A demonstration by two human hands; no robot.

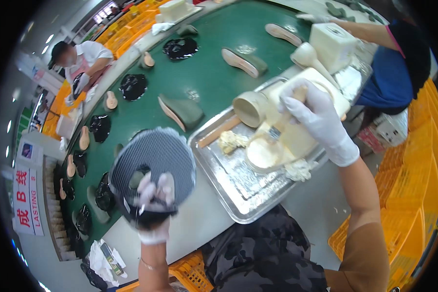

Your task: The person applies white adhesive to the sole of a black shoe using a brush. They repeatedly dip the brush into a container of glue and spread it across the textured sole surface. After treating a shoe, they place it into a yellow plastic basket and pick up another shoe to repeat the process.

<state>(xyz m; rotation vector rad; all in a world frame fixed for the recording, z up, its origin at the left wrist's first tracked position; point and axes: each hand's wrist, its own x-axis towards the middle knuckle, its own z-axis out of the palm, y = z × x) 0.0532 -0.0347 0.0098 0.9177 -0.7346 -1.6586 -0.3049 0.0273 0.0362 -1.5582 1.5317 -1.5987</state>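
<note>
**Shoe in one hand, brush in the other**

Your left hand (153,204) holds a dark mesh shoe (153,163) near your body, fingers curled round its heel. Farther out, your right hand (319,119) pinches a brush (277,131) over the glue bowl (265,151) on the metal tray (238,187)

Conveyor: a green belt (214,78) curves from the upper right of the frame down to the lower left, edged by a pale grey worktop (199,228).
Crates: orange plastic crates (418,194) stacked along the right edge; more (126,24) at upper centre.
Light: bright strip lights (48,38) glare at upper left.
Sign: a red-and-white board (27,202) hangs at the left edge.
Co-workers: one person (82,58) stands at upper left, another (394,63) at upper right.
</note>
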